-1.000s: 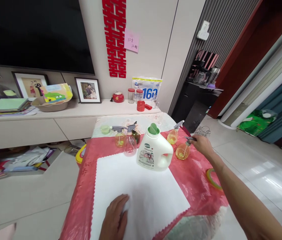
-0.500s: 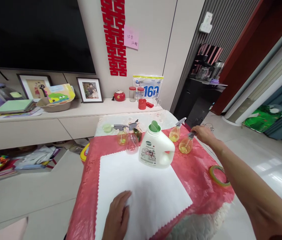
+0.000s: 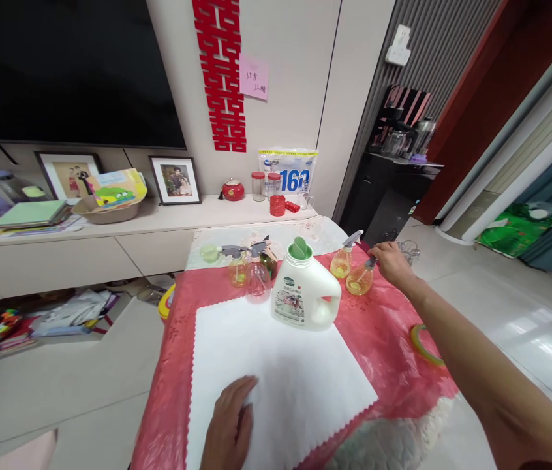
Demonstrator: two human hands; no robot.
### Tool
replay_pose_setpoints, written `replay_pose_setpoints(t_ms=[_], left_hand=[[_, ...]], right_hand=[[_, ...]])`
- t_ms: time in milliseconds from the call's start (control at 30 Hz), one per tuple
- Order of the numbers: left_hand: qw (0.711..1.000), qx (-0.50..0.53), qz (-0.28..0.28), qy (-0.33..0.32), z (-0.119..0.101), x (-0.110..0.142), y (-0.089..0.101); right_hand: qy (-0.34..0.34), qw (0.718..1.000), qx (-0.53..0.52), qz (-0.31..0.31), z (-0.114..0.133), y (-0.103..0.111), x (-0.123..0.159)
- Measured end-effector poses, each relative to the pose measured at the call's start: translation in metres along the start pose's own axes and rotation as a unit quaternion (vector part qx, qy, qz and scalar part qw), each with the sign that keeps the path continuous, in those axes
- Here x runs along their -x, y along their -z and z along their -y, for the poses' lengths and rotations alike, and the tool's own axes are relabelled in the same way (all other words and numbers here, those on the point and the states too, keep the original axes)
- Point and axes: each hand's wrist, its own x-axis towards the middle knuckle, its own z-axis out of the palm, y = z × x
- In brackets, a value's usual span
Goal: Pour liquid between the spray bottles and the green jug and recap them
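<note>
My right hand (image 3: 392, 260) reaches across the table and its fingers close on the grey trigger head of a small spray bottle of yellow liquid (image 3: 359, 281). A second yellow spray bottle (image 3: 342, 261) stands just left of it. My left hand (image 3: 230, 424) lies flat, fingers together, on the near edge of a white cloth (image 3: 280, 372) spread over the red tablecloth (image 3: 383, 333). A white detergent jug with a green cap (image 3: 305, 290) stands at the cloth's far edge. Further spray bottles (image 3: 251, 271) are grouped left of the jug.
A roll of tape (image 3: 423, 344) lies on the tablecloth at the right. Behind the table runs a low cabinet (image 3: 109, 241) with photo frames, jars and a blue-white bag. Clutter lies on the floor at the left. A dark cabinet (image 3: 383, 196) stands at the right.
My right hand has carried the yellow spray bottle a little farther back, nearer the second yellow bottle. My left hand stays on the cloth. The view has shifted slightly.
</note>
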Motion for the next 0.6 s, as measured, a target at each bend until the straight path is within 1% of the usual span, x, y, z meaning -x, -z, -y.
replay_pose_setpoints(t_ms=[67, 167, 267, 333, 367, 433, 467, 500, 533, 567, 600], left_hand=[[1.0, 0.004, 0.003, 0.009, 0.0, 0.001, 0.0], [0.999, 0.022, 0.019, 0.02, -0.002, 0.003, 0.001], [0.997, 0.046, 0.033, 0.043, -0.005, 0.005, 0.002], [0.994, 0.068, 0.051, 0.076, -0.009, 0.004, 0.003], [0.99, 0.083, 0.067, 0.095, -0.011, 0.002, 0.005], [0.978, 0.118, 0.093, 0.143, -0.017, -0.005, 0.01], [0.971, 0.136, 0.1, 0.171, -0.02, -0.012, 0.014], [0.962, 0.152, 0.104, 0.2, -0.023, -0.02, 0.018], [0.953, 0.167, 0.105, 0.229, -0.025, -0.031, 0.022], [0.945, 0.18, 0.1, 0.255, -0.027, -0.044, 0.027], [0.941, 0.186, 0.092, 0.268, -0.028, -0.059, 0.031]], right_hand=[[-0.005, 0.999, -0.023, -0.043, 0.004, 0.002, 0.004], [-0.015, 0.988, -0.077, -0.13, 0.016, 0.007, 0.016], [-0.054, 0.961, -0.158, -0.218, 0.043, 0.004, 0.043], [-0.102, 0.939, -0.217, -0.248, 0.067, -0.007, 0.071], [-0.129, 0.927, -0.246, -0.25, 0.08, -0.015, 0.087], [-0.176, 0.91, -0.293, -0.234, 0.104, -0.035, 0.121], [-0.193, 0.906, -0.309, -0.215, 0.114, -0.046, 0.136], [-0.228, 0.897, -0.328, -0.191, 0.123, -0.057, 0.149], [-0.29, 0.869, -0.372, -0.147, 0.13, -0.069, 0.16], [-0.342, 0.837, -0.41, -0.121, 0.137, -0.08, 0.17], [-0.345, 0.83, -0.424, -0.112, 0.143, -0.09, 0.176]])
